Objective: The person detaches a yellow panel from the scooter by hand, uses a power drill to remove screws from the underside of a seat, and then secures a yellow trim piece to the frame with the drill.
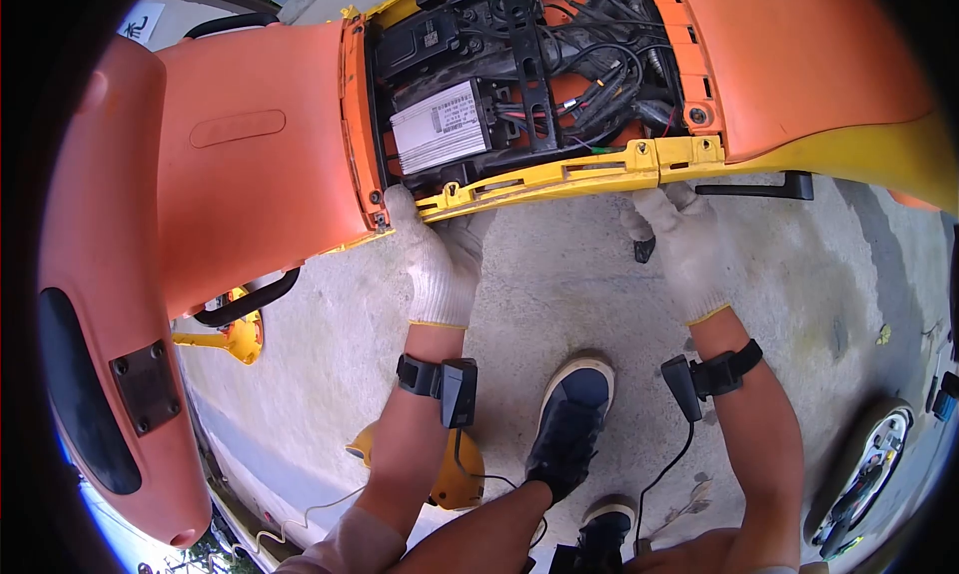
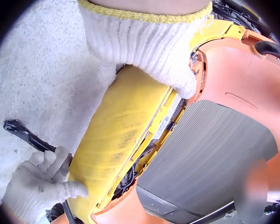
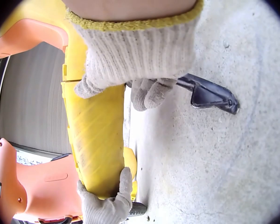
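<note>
A yellow side panel [image 2: 116, 121] lies along the near side of an orange-and-yellow vehicle's open bay. My left hand [image 1: 435, 259], in a white knit glove, grips one end of it, the thumb over the top edge. Gloved likewise, my right hand [image 1: 689, 249] holds the panel toward the other end; its thumb presses the yellow face and the other fingers curl at the lower edge, partly hidden. Inside the bay sit a silver box [image 1: 440, 129] with a label, a black unit [image 1: 420, 44] and bundled cables [image 1: 604, 74]. A black bar [image 3: 214, 98] juts out by my right hand.
Orange body covers [image 1: 250, 124] flank the bay, and a large orange part [image 1: 110, 224] rises at the left. On the concrete floor lie a yellow piece [image 1: 240, 334], a rounded yellow part [image 1: 465, 464] behind my left forearm, and a long oval part [image 1: 864, 464] at right. My shoe [image 1: 574, 414] stands between.
</note>
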A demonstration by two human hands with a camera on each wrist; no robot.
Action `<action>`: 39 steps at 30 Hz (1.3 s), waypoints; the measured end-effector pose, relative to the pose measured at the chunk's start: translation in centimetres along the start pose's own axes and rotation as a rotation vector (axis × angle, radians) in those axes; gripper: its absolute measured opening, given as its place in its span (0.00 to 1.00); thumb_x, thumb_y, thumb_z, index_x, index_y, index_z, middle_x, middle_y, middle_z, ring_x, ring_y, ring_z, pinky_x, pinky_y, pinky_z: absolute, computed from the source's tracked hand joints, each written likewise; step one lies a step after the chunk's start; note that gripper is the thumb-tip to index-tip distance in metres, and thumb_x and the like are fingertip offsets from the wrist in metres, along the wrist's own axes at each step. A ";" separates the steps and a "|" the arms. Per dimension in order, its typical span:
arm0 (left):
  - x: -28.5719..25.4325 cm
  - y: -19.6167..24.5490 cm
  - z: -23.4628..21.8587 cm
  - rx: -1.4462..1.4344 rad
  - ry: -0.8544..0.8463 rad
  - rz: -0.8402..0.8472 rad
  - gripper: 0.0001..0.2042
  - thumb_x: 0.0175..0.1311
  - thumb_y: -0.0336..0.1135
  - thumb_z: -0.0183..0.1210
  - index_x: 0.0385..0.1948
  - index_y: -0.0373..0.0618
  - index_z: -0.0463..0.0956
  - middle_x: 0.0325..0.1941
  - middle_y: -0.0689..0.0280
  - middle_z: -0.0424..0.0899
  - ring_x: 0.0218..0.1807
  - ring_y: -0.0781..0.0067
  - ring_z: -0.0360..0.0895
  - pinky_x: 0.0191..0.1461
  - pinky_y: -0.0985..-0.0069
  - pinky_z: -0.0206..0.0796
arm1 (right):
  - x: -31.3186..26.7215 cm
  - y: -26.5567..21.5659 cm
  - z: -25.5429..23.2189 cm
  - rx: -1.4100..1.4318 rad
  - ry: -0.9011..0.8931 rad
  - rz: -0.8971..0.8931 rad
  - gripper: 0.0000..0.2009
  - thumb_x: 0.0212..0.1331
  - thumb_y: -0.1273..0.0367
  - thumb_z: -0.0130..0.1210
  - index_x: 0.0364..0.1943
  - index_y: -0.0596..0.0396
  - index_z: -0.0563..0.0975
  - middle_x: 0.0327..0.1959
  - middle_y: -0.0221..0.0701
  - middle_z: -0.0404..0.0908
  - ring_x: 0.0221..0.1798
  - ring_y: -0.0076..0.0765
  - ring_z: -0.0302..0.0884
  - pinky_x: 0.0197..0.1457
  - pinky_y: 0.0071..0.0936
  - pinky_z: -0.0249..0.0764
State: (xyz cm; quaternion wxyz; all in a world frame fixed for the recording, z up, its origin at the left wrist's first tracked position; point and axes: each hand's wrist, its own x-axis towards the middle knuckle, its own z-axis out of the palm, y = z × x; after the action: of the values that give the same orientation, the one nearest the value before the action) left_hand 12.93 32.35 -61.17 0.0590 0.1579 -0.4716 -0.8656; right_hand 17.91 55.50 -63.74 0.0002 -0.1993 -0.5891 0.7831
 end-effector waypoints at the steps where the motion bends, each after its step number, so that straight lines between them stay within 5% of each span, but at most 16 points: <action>1: 0.0 0.0 -0.1 -0.004 0.002 -0.002 0.32 0.66 0.63 0.50 0.53 0.40 0.64 0.49 0.47 0.77 0.52 0.50 0.81 0.55 0.57 0.79 | 0.2 0.2 0.0 -0.005 0.001 0.000 0.18 0.60 0.57 0.63 0.43 0.57 0.81 0.34 0.27 0.84 0.28 0.20 0.78 0.35 0.20 0.74; 11: 0.1 0.0 0.0 0.022 -0.030 -0.006 0.36 0.63 0.66 0.52 0.57 0.39 0.63 0.52 0.47 0.76 0.53 0.52 0.81 0.54 0.59 0.79 | 0.0 -0.3 0.3 -0.048 0.033 0.005 0.17 0.57 0.55 0.65 0.38 0.56 0.81 0.28 0.27 0.81 0.29 0.20 0.78 0.34 0.20 0.74; 13: 0.1 0.0 0.1 0.024 -0.033 -0.012 0.37 0.63 0.66 0.52 0.59 0.39 0.62 0.53 0.47 0.76 0.53 0.52 0.81 0.54 0.59 0.80 | 0.2 -0.3 0.5 0.120 0.067 0.068 0.14 0.49 0.65 0.71 0.35 0.57 0.81 0.25 0.23 0.79 0.23 0.15 0.70 0.26 0.16 0.67; 23: -0.4 0.3 0.6 0.069 0.056 -0.037 0.34 0.65 0.66 0.47 0.55 0.39 0.64 0.53 0.47 0.76 0.56 0.50 0.78 0.57 0.54 0.77 | 0.6 0.1 0.8 0.210 0.071 0.069 0.11 0.49 0.68 0.69 0.34 0.57 0.81 0.25 0.25 0.79 0.22 0.17 0.71 0.24 0.17 0.67; 25: -0.4 0.4 0.6 0.081 0.056 -0.039 0.34 0.66 0.66 0.47 0.54 0.39 0.64 0.53 0.46 0.76 0.56 0.50 0.78 0.58 0.54 0.76 | 0.7 0.1 0.7 0.149 0.039 0.062 0.16 0.54 0.61 0.68 0.40 0.56 0.80 0.27 0.26 0.79 0.26 0.18 0.74 0.30 0.18 0.71; 32: -0.5 0.6 0.7 0.086 0.060 -0.058 0.32 0.67 0.64 0.45 0.53 0.38 0.65 0.53 0.45 0.76 0.56 0.50 0.79 0.58 0.55 0.76 | 0.9 -0.2 0.8 0.132 0.019 0.064 0.15 0.55 0.61 0.68 0.41 0.55 0.80 0.27 0.26 0.79 0.25 0.19 0.74 0.29 0.18 0.70; 34: -0.6 0.4 0.6 0.090 0.047 -0.052 0.32 0.68 0.64 0.45 0.53 0.38 0.65 0.53 0.45 0.76 0.56 0.50 0.79 0.59 0.56 0.76 | 0.9 -0.4 1.2 0.269 0.096 0.121 0.11 0.48 0.70 0.69 0.34 0.57 0.80 0.23 0.27 0.79 0.21 0.18 0.72 0.22 0.17 0.67; 39: -0.6 1.1 -0.7 0.187 -0.115 -0.093 0.40 0.62 0.69 0.48 0.59 0.38 0.60 0.57 0.44 0.72 0.60 0.51 0.75 0.62 0.56 0.72 | -0.1 -0.5 1.5 0.116 0.078 0.096 0.15 0.54 0.59 0.67 0.37 0.56 0.80 0.25 0.26 0.80 0.23 0.18 0.74 0.25 0.17 0.70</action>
State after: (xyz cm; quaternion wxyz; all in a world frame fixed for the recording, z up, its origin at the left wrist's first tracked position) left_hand 13.65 31.31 -60.54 -0.0235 0.1344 -0.5448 -0.8274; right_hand 17.41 54.21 -62.94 -0.0031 -0.2573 -0.5320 0.8067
